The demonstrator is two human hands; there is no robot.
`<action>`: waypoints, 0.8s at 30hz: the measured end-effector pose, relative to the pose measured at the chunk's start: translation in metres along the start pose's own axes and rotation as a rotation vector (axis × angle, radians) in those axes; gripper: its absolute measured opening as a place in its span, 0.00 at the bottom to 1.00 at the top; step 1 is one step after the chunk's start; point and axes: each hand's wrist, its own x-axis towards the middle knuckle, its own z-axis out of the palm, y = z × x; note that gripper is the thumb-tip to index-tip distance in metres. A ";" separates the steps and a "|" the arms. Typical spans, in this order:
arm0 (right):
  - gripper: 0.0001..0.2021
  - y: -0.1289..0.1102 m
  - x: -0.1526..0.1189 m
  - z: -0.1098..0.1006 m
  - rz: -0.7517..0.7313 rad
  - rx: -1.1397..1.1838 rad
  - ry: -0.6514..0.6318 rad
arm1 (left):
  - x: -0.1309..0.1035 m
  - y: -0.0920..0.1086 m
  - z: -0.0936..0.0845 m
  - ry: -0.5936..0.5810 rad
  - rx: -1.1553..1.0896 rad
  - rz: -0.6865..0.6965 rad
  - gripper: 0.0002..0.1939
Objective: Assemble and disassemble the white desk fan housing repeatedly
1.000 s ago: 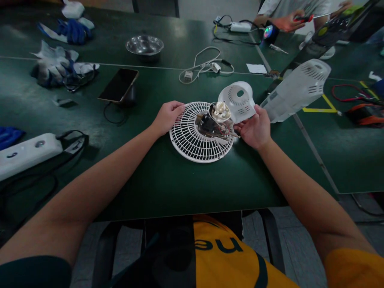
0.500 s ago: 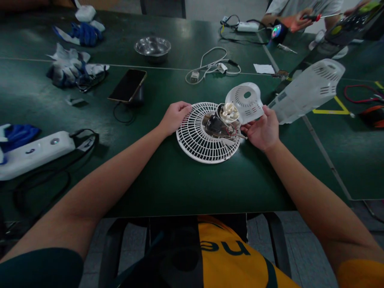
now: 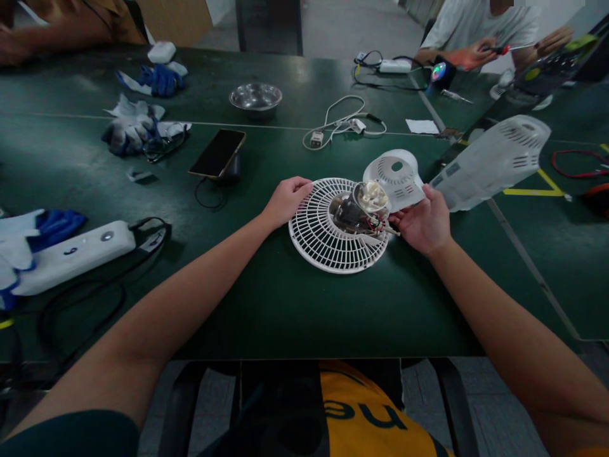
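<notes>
A round white fan grille (image 3: 316, 238) lies on the green table, with a dark motor (image 3: 349, 216) and a bundle of pale wires (image 3: 372, 195) at its middle. My left hand (image 3: 288, 203) grips the grille's upper left rim, fingers closed on it. At the right, my right hand (image 3: 425, 222) pinches the edge of a white vented cover (image 3: 392, 172), which stands tilted behind the motor. Some of the right fingers are hidden under the cover. Behind that hand a long white plastic housing (image 3: 497, 162) leans up to the right.
A phone (image 3: 217, 153) on a stand, a metal bowl (image 3: 255, 98), a white cable (image 3: 333, 130) and gloves (image 3: 130, 127) lie beyond. A power strip (image 3: 76, 257) is at the left. Across the table, a person's hands hold a screwdriver (image 3: 499, 49).
The camera view has tilted up slightly, so everything appears lower and a little to the right. Both hands keep their hold on the grille and cover.
</notes>
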 end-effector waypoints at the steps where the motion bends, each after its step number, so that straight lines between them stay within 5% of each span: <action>1: 0.35 -0.001 0.000 0.000 -0.007 -0.012 0.015 | 0.000 0.000 0.000 -0.002 -0.006 -0.005 0.09; 12: 0.35 0.002 0.000 -0.002 0.010 0.066 -0.077 | 0.000 -0.002 0.000 -0.039 -0.080 -0.023 0.10; 18: 0.28 -0.022 -0.017 0.009 0.054 0.156 -0.003 | 0.000 -0.001 0.000 -0.056 -0.081 -0.029 0.11; 24: 0.33 -0.030 -0.037 0.027 -0.387 0.044 0.164 | 0.000 0.001 -0.001 -0.050 -0.046 -0.017 0.11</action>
